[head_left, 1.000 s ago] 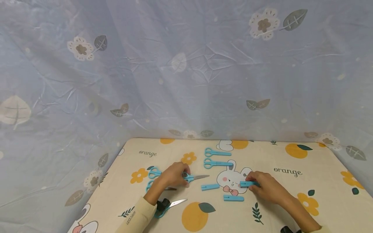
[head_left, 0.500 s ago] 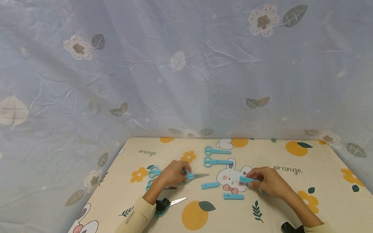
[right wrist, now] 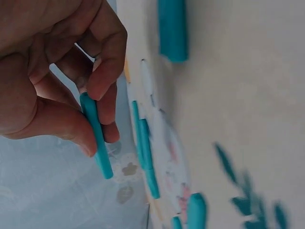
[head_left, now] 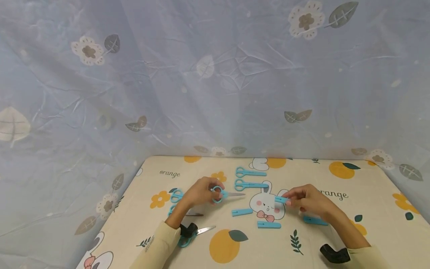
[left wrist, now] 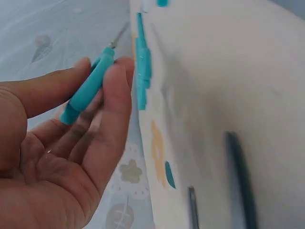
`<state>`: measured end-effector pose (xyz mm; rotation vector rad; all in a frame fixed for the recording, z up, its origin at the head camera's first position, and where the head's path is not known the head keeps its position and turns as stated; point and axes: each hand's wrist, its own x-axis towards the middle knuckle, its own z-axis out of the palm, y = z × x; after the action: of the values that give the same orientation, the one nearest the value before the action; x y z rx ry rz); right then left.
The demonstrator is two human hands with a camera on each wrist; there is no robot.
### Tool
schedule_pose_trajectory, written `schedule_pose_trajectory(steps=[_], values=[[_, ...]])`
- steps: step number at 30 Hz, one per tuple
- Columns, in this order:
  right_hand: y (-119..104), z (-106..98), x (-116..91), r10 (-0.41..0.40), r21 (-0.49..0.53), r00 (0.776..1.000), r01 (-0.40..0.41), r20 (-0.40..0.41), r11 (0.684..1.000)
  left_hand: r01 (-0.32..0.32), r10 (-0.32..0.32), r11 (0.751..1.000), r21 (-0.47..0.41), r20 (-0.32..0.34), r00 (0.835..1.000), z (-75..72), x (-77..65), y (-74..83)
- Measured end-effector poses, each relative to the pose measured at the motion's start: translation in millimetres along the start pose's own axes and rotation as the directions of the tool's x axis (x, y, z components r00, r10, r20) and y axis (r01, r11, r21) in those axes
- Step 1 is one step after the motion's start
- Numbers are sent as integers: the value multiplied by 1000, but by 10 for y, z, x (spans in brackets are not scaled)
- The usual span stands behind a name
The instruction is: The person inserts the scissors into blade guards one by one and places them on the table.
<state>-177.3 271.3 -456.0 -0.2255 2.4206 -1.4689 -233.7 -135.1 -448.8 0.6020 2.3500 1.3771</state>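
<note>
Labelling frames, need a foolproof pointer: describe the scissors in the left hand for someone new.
In the head view, find the cream tablecloth, then the left hand above it. It grips blue-handled scissors, bare blades pointing picture-right. Only this pair is in a hand; the other scissors lie on the tablecloth.

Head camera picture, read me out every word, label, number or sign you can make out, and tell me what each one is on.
"orange": on the tablecloth, back left.
"range": on the tablecloth, right side; the right hand covers what comes before it.
Left sleeve: faint marking, too blurred to read.
Scissors in the left hand and cover in the right: no readable text.
</note>
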Motion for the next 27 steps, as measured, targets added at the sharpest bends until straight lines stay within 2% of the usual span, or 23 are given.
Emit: schedule_pose_trajectory(steps=[4,12,27], values=[[-72,-11,64,12,9,1000,-12,6,1000,-3,6,993,-120,25,1000,-25,84,76],[-133,67,206,14,8,1000,-14,26,1000,4,2,968,-253,26,1000,-7,215,130],[-255,28,286,26,42,1000,-27,9,999,22,-14,953,-301,30,999,55,318,252]])
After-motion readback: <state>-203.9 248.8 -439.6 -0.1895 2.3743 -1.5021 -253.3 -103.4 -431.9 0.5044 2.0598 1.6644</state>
